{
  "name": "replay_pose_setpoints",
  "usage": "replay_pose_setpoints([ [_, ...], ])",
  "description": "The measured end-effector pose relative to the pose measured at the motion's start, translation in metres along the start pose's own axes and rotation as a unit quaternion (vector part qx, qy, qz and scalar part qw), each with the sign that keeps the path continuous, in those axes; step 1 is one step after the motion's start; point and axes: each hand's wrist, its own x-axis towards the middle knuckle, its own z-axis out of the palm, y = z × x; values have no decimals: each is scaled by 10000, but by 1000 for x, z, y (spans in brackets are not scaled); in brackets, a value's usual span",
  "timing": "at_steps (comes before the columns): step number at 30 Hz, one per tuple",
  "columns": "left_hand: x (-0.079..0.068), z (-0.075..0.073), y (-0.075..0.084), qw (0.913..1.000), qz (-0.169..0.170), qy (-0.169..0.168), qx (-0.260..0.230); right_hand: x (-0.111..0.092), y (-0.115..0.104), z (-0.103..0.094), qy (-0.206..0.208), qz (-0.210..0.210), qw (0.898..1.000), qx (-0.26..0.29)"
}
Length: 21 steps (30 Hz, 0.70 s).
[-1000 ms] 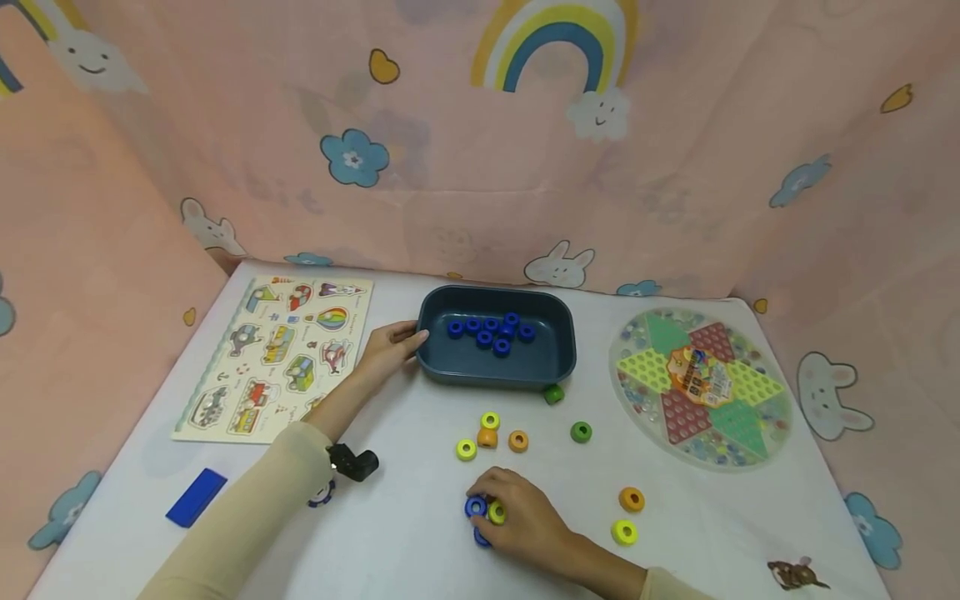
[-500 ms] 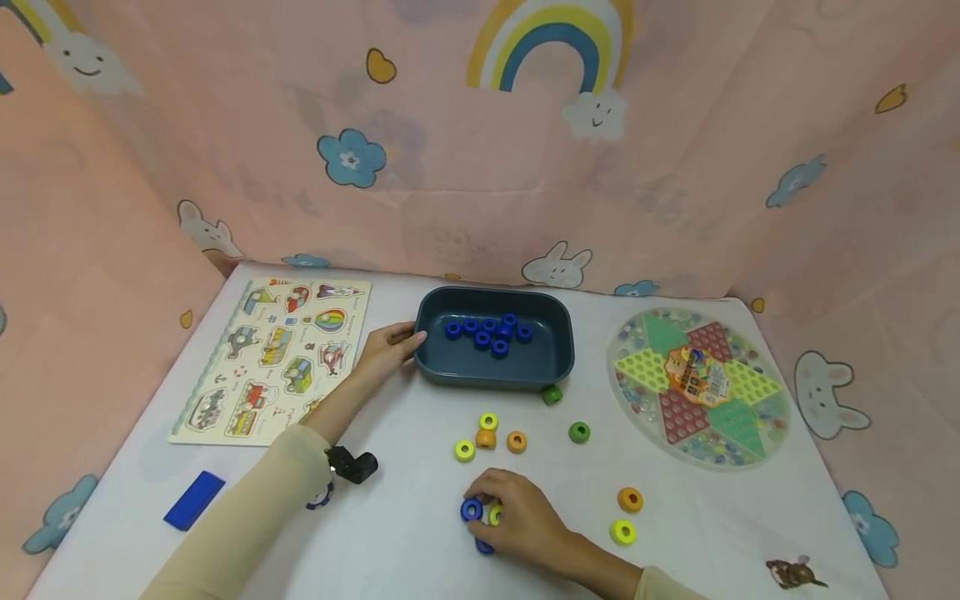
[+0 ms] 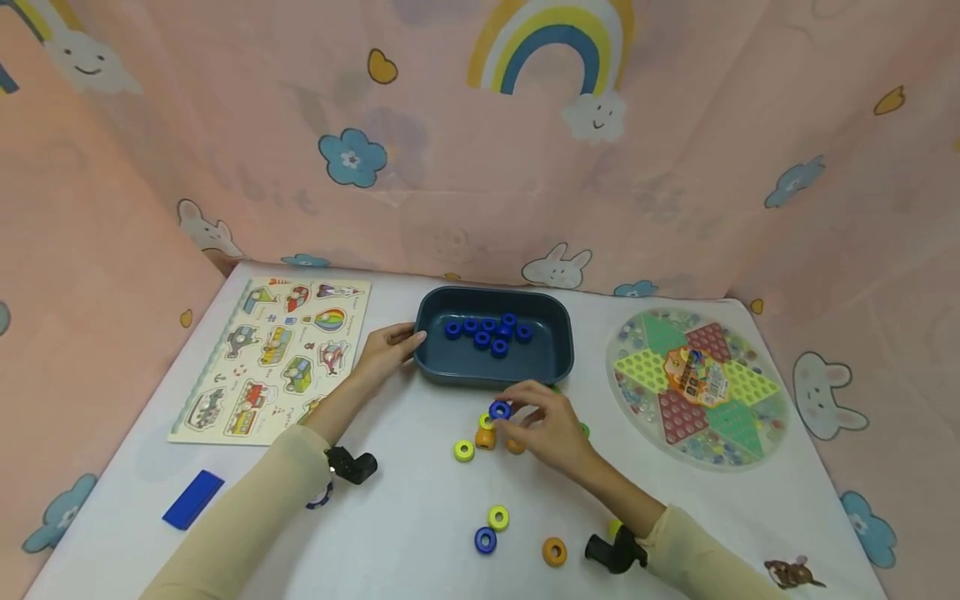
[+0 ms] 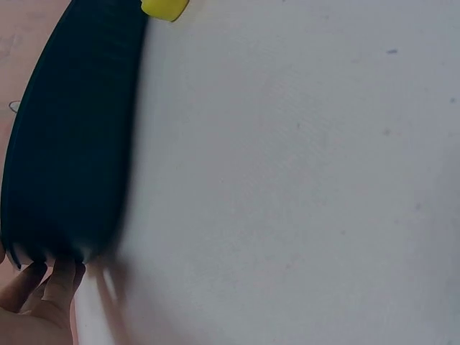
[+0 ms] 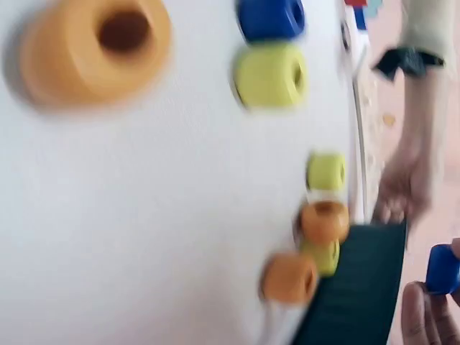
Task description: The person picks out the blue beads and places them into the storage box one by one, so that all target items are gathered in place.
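My right hand (image 3: 551, 425) pinches a blue ring bead (image 3: 500, 410) between thumb and fingers, just in front of the tray. At the tray's left end, my left hand (image 3: 386, 354) grips the dark blue-green tray (image 3: 495, 379); its fingertips (image 4: 61, 269) meet the end wall in the left wrist view. Several blue beads (image 3: 482, 340) lie inside the tray. Near the right hand are yellow (image 3: 464, 451) and orange beads (image 3: 485, 438), some partly covered by it. Closer to me lie a yellow bead (image 3: 498, 517), a blue bead (image 3: 485, 540) and an orange bead (image 3: 554, 552).
A picture puzzle board (image 3: 277, 358) lies at the left, with a blue block (image 3: 192, 500) below it. At the right is a round star-pattern game board (image 3: 697, 387). A patterned pink cloth (image 3: 465, 200) hangs behind the white table.
The right hand has lifted a blue bead from the near group and carried it forward towards the tray. Another blue bead, a yellow and an orange one now lie uncovered. The left hand stays put.
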Motion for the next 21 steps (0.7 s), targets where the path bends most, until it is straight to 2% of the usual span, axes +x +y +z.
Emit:
replay_pose_setpoints([
  [2, 0, 0, 0, 10000, 5, -7, -1, 14, 1, -12, 212, 17, 9998, 16],
  [7, 3, -1, -4, 10000, -8, 7, -12, 49, 46, -33, 787, 8, 9965, -278],
  [10, 3, -1, -3, 10000, 14, -9, 23, 67, 66, -40, 923, -12, 9932, -704],
  [15, 4, -1, -2, 10000, 39, 7, 32, 88, 82, -45, 665, 106, 9872, -1448],
  [21, 3, 0, -3, 10000, 19, 49, 62, 100, 91, -44, 41, 362, 9846, -1707],
])
